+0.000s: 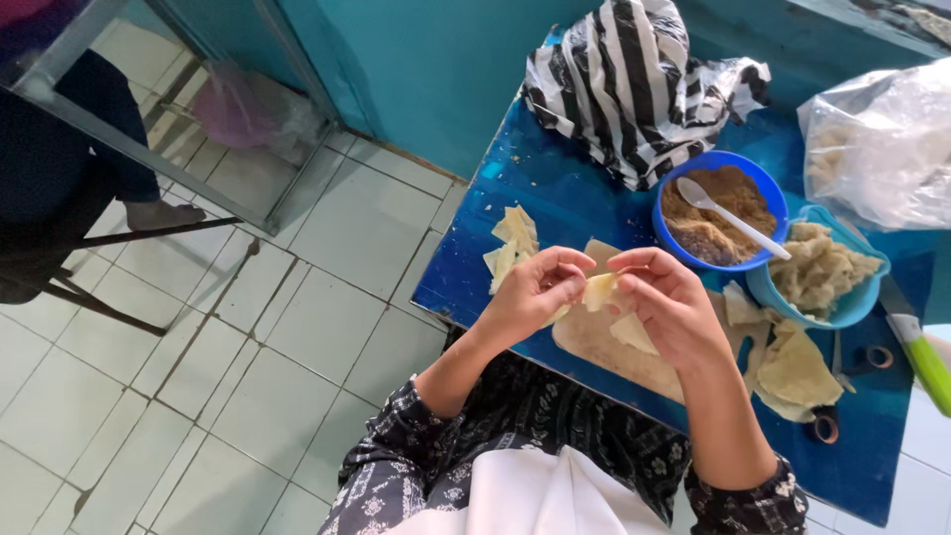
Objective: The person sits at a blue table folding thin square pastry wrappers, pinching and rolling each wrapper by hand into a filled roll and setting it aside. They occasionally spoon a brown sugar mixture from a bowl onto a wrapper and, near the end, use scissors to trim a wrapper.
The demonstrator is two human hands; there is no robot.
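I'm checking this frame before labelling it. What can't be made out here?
Head view:
- The pale dough piece: its fold is hidden by the fingertips of the left hand and right hand.
- The clear bag: cut off by the right edge, contents blurred.
- The green-handled tool: cut off at the right edge.

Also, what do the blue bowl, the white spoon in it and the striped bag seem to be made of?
Blue bowl: probably plastic, with a smooth, even-coloured, slightly glossy rim.
White spoon: likely plastic too, thin, plain white and matte.
Striped bag: thin plastic film, as it crumples into shiny folds.
The piece between both hands looks like soft pale dough, though that is less sure.
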